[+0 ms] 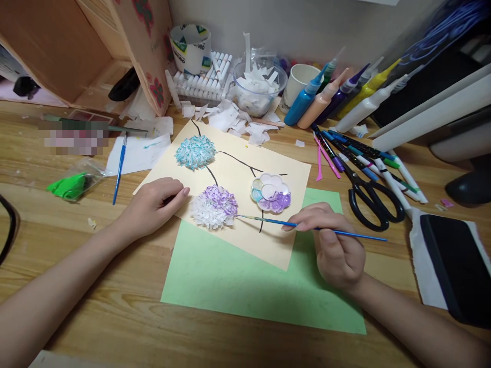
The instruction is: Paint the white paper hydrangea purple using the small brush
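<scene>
My right hand (pixel 337 245) pinches a thin blue paintbrush (pixel 276 221), its tip touching a tissue-paper flower (pixel 215 205) that is purple on top and white below. My left hand (pixel 155 204) rests with curled fingers on the edge of the cream paper sheet (pixel 264 240), holding it down beside that flower. A teal and white tissue flower (pixel 195 152) sits higher on the sheet. A small flower-shaped palette (pixel 270 192) with purple and blue paint lies on the sheet near the brush. Black stems are drawn on the paper.
A green sheet (pixel 230 286) lies under the cream one. Black scissors (pixel 368 197), markers (pixel 379 163) and paint bottles (pixel 330 97) lie to the right. A bowl of torn tissue (pixel 258 92), a second blue brush (pixel 119 168), a green bag (pixel 71 185) and a black pad (pixel 456 266) surround them.
</scene>
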The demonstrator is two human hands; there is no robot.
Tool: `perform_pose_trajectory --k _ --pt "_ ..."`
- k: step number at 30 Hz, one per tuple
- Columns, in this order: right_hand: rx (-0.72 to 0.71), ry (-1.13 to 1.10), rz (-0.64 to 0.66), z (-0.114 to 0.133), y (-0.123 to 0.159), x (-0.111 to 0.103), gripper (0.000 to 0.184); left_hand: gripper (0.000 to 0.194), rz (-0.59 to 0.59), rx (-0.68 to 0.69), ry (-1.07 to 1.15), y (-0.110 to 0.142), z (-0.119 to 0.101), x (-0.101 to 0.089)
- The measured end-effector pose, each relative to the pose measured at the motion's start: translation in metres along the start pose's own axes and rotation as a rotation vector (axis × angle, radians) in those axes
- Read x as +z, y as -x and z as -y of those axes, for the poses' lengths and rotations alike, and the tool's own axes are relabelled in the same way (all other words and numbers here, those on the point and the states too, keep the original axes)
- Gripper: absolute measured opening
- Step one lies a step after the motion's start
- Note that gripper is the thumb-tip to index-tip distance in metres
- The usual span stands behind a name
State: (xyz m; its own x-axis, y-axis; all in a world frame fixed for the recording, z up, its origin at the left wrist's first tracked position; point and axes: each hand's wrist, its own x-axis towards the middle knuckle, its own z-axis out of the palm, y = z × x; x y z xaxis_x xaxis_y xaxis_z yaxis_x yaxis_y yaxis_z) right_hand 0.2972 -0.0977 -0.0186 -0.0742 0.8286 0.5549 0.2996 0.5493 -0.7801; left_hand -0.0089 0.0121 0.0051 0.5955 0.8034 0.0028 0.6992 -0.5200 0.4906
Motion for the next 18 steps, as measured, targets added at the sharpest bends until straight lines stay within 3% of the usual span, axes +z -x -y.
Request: perform_pose_trajectory --k 14,18 --pt "-0.019 0.057 0.034 -0.0011 0.0005 -0.0003 0.024 0.036 0.005 0.0 0.016 0.0006 0.0012 0.0003" --pt "-0.049 0.027 -0.007 -0.0011 -0.0002 -0.0007 0.026 0.036 0.0 0.005 0.013 0.001 0.0006 0.0005"
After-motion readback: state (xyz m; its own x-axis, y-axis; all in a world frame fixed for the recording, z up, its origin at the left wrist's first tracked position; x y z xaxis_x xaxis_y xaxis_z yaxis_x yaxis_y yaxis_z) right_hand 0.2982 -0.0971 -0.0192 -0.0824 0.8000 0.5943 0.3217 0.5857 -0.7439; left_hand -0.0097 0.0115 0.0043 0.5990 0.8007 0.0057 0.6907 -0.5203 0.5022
